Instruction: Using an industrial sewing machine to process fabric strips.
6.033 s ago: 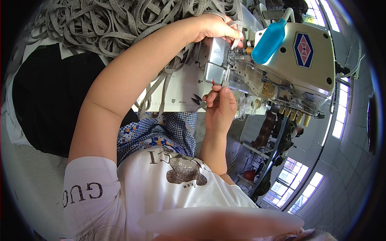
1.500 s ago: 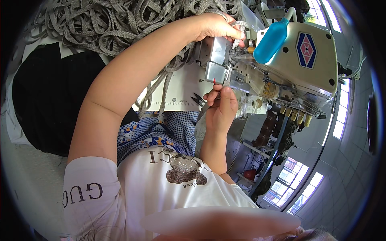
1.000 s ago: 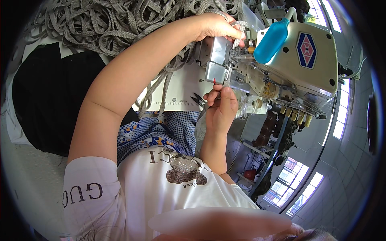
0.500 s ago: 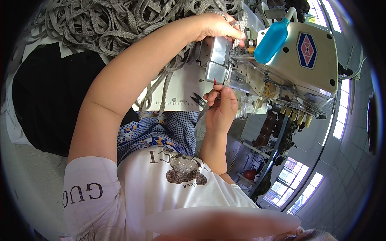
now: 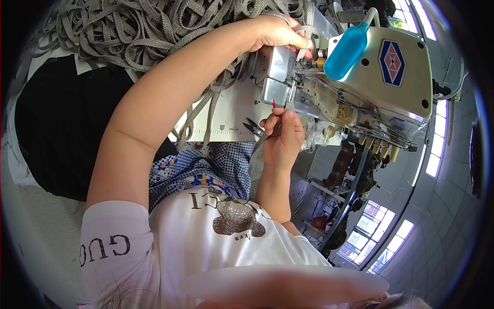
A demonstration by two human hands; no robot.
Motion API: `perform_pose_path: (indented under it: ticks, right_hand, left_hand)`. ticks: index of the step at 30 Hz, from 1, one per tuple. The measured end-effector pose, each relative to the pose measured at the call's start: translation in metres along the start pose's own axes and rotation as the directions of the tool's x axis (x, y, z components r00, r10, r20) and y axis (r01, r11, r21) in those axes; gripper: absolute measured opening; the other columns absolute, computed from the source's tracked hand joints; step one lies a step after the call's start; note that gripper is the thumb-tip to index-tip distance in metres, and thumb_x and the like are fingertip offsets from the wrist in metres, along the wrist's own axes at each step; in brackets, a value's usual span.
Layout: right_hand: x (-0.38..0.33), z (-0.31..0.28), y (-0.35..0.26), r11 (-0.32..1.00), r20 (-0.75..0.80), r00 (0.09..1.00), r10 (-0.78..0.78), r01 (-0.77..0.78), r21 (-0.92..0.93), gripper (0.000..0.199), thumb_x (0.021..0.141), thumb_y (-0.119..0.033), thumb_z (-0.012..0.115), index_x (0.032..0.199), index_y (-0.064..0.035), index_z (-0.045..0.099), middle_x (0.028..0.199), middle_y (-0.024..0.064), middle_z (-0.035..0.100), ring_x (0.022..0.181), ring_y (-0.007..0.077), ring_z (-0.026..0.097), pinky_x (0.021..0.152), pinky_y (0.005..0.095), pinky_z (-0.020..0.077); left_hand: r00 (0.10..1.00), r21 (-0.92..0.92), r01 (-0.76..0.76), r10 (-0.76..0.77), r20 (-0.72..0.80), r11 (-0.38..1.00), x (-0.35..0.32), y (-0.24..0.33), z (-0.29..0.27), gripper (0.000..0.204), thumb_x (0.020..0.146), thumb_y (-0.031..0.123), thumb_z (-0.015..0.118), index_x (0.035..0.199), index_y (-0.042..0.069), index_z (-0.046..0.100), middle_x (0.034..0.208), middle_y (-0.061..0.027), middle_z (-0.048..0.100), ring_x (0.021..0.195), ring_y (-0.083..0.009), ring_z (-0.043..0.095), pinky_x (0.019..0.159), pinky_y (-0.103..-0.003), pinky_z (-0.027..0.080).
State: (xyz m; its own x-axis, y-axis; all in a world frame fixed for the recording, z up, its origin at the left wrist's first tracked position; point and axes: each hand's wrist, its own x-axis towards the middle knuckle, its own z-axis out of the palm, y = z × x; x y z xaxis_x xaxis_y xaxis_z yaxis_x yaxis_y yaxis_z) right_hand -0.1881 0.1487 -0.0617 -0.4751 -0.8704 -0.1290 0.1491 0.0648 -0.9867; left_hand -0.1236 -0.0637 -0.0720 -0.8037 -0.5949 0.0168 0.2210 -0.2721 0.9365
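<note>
At the far side of the sewing machine (image 5: 396,77), my left hand (image 5: 280,35) is closed around a flat grey braided cord (image 5: 307,20). My left arm reaches across the tangled cord to get there. Nearer to me, my right hand (image 5: 285,136) pinches a grey strip (image 5: 290,104) between thumb and fingers, just below the metal presser area. Dark-tipped thread snips (image 5: 253,127) stick out beside its curled fingers; I cannot tell whether they are gripped or lie against the hand. A small red tip shows above those fingers.
A large heap of grey cord (image 5: 128,33) covers the back left of the white table (image 5: 234,116). Black cloth (image 5: 62,129) lies at the left. A blue rounded pad (image 5: 347,51) hangs before the machine head. Shelving (image 5: 329,190) stands to the right.
Almost nothing differs. Both hands keep their places and grips, and the view has shifted very slightly.
</note>
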Motion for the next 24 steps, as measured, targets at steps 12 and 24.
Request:
perform_pose_path:
  ticks: [12, 24]
  right_hand:
    - [0.0008, -0.0012, -0.0003, 1.0, 0.007, 1.0, 0.006, -0.006, -0.003, 0.028, 0.09, -0.023, 0.046, 0.085, 0.0016, 0.059, 0.059, 0.0059, 0.054, 0.05, 0.0108, 0.045, 0.06, 0.0279, 0.0463]
    - [0.0007, -0.0005, -0.001, 1.0, 0.01, 1.0, 0.003, -0.003, 0.006, 0.03, 0.091, -0.024, 0.045, 0.085, 0.0021, 0.058, 0.059, 0.0065, 0.054, 0.05, 0.0113, 0.045, 0.06, 0.0281, 0.0466]
  left_hand:
    - [1.0, -0.089, -0.001, 0.004, 0.027, 0.996, 0.001, -0.0025, 0.0003, 0.025, 0.077, 0.024, 0.065, 0.093, 0.005, 0.059, 0.088, -0.0043, 0.066, 0.084, -0.0096, 0.058, 0.078, -0.024, 0.044]
    - [1.0, -0.025, -0.026, 0.026, 0.007, 0.999, 0.0009, -0.0019, 0.0004, 0.025, 0.077, 0.024, 0.065, 0.093, 0.005, 0.06, 0.088, -0.0043, 0.066, 0.084, -0.0097, 0.058, 0.076, -0.025, 0.044]
